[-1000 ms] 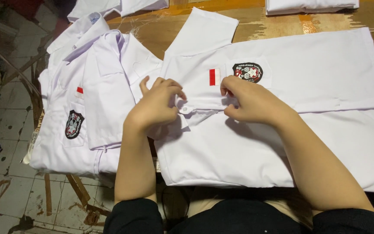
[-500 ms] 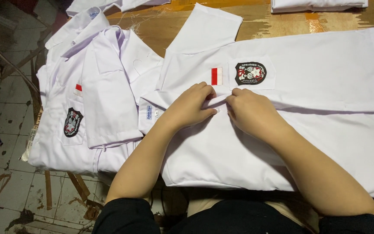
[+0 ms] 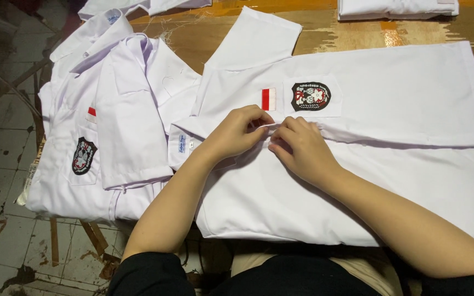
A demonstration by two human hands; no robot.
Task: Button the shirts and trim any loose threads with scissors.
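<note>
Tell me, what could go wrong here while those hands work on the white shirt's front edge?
Both hands, left hand and right hand, pinch the front edge of the white shirt; a slip could leave it fastened crooked. The stack of shirts overhangs the wooden table above a dirty floor and might slide off.

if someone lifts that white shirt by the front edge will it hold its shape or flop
Probably flops: the white shirt lies flat and creases under the left hand and right hand. Likely light, thin cloth. Its sleeve would likely dangle.
</note>
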